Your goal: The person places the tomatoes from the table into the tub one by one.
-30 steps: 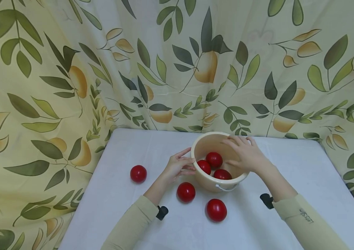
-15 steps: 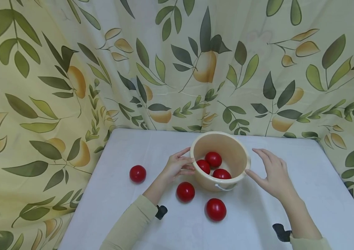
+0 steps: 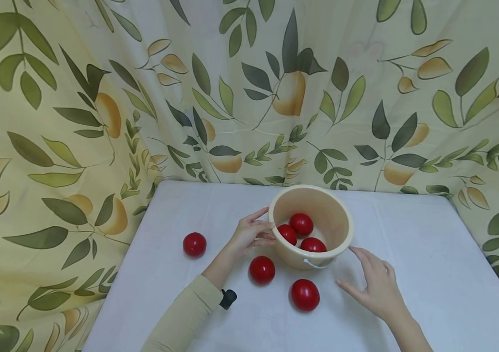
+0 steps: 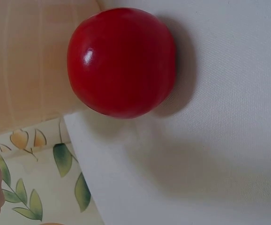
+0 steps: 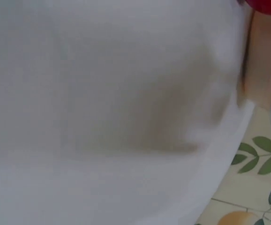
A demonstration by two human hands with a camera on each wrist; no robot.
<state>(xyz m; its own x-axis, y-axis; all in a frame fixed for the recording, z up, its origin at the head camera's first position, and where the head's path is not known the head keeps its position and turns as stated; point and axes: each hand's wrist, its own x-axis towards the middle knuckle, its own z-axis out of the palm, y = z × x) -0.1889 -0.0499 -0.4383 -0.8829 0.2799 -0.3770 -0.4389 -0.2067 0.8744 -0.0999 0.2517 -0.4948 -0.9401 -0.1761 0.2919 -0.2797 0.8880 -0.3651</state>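
A cream bucket (image 3: 304,262) stands at the back middle of the table, with three glossy red tomatoes (image 3: 301,224) in it. My left hand (image 3: 249,233) rests its extended fingers against the bucket's left side and rim. Spread and holding nothing, my right hand (image 3: 374,286) is low to the bucket's right, one fingertip near its wall. Between the hands, a tomato (image 3: 305,295) lies in front of the bucket. Another tomato (image 3: 261,270) sits beside the left wrist; the left wrist view shows a tomato (image 4: 121,63) close to the bucket wall (image 4: 27,61).
A further tomato (image 3: 194,245) lies alone on the left of the white-covered table (image 3: 430,274). The bucket's thin white handle (image 3: 317,265) hangs down at the front. A leaf-patterned curtain (image 3: 249,122) borders the table behind and to the left.
My right hand has come out of the bucket, moved right, then lowered toward me beside it. My left hand, the bucket and the tomatoes have stayed in place.
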